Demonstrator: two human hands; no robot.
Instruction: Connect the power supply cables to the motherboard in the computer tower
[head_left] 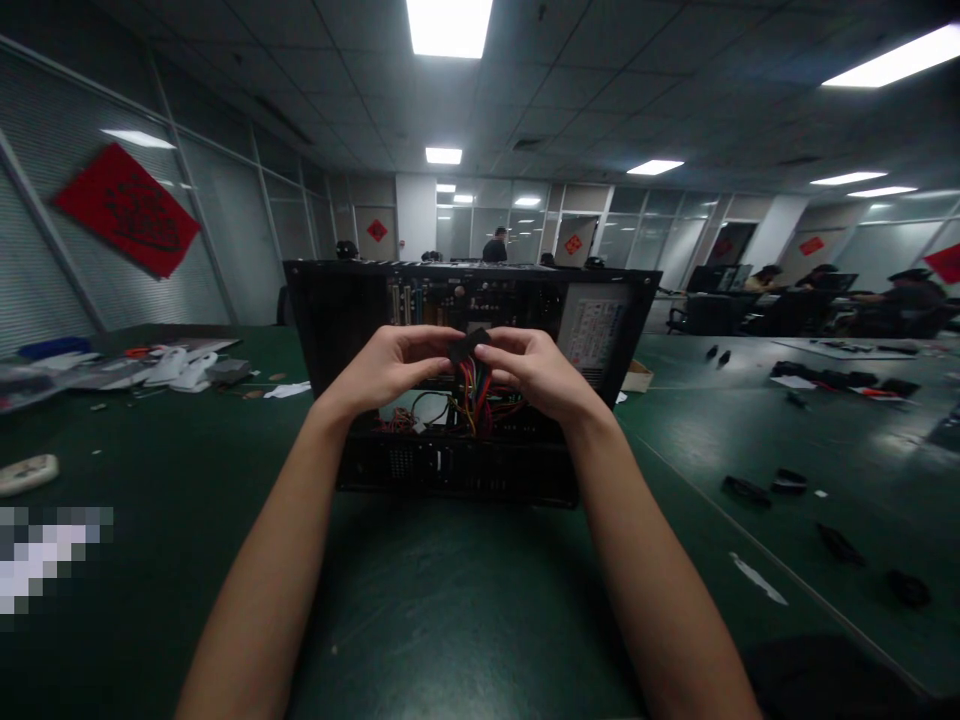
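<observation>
Across the green table [450,600], the open computer case [457,465] stands just beyond the wrists. The left hand [382,372] and right hand [538,368] pinch the black connector [469,345], its wires [474,398] attached; whether it is seated, I cannot tell.

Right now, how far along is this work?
The black metal computer case is already open. The left hand and right hand hold a black plastic connector, apparently unplugged, on multicoloured wires. Seemingly left: that connector, perhaps also the thin loose reddish wires inside.
</observation>
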